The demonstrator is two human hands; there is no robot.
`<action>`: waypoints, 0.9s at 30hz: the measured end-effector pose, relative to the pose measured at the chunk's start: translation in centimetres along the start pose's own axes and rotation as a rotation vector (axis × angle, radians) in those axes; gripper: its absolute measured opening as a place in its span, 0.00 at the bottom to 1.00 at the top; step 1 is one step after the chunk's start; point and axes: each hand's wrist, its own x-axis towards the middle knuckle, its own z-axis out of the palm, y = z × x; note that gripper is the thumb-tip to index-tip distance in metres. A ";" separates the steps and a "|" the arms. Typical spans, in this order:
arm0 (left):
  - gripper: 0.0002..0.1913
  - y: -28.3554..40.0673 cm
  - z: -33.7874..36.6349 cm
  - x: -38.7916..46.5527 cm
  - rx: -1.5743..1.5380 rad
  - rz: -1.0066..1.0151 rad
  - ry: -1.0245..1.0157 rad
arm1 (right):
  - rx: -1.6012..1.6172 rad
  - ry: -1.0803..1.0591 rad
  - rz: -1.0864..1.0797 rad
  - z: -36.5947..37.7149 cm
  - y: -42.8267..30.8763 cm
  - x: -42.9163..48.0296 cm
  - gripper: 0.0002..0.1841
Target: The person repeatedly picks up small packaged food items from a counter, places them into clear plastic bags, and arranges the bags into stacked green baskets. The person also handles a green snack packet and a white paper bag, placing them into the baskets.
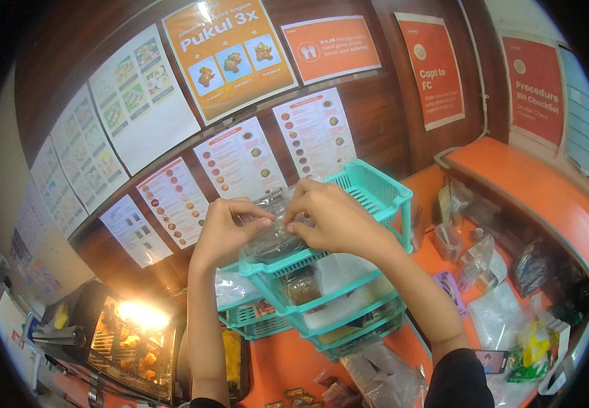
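Observation:
A clear plastic package (pixel 273 247) with dark contents lies in the top basket of a teal plastic tiered rack (pixel 274 307). Over it, my left hand (pixel 229 224) pinches the clear film between thumb and index finger. From the other side, my right hand (pixel 333 217) grips the same film, its fingertips close to the left ones. The film is see-through, so its exact edges are hard to make out. Lower tiers of the rack hold clear plastic bags (pixel 343 273) and a wrapped brown item (pixel 302 289).
A lit glass display warmer (pixel 131 341) with fried food stands at lower left. On the orange counter (pixel 274 357) lie plastic bags (pixel 384 372), small sachets (pixel 299 397) and a purple plastic holder (pixel 450 293). A phone (pixel 492 361) rests at right. Printed posters (pixel 230 56) cover the wall.

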 end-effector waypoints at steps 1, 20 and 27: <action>0.06 0.1 0.1 -0.1 -0.004 0.005 0.014 | -0.013 0.008 -0.013 0.1 0.0 0.1 0.07; 0.07 1.0 0.5 0.3 0.037 0.000 0.046 | -0.137 0.217 0.024 1.7 0.3 0.4 0.09; 0.10 4.2 1.3 -4.3 0.303 0.323 0.256 | -0.027 0.268 0.128 -4.0 2.0 -2.1 0.12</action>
